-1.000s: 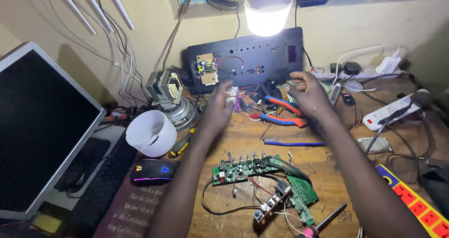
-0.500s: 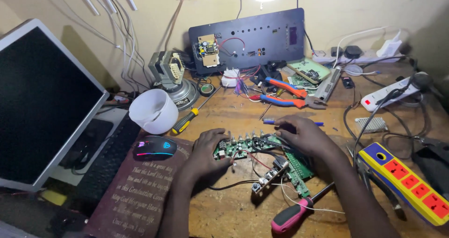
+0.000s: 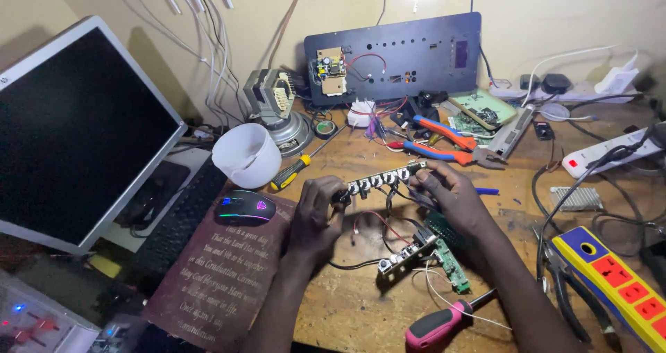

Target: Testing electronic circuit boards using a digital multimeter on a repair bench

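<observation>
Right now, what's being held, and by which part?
A narrow circuit board with a row of knobs, lifted off the bench: left hand pinches its left end, right hand grips its right end.

desk point(image 3: 347, 304): bare wood, worn and matt, rough with scratches
circuit board point(image 3: 381, 177): narrow strip with shiny metal knobs, held between the fingers point(image 3: 331, 193) of both hands
cup point(image 3: 244, 155): white plastic, smooth, faintly glossy
mouse point(image 3: 244, 206): black plastic, glossy
screwdriver point(image 3: 444, 322): pink rubbery handle, metal shaft
monitor point(image 3: 69, 138): dark glossy screen, grey plastic frame
pliers point(image 3: 444, 141): orange and blue plastic grips, dull metal
</observation>
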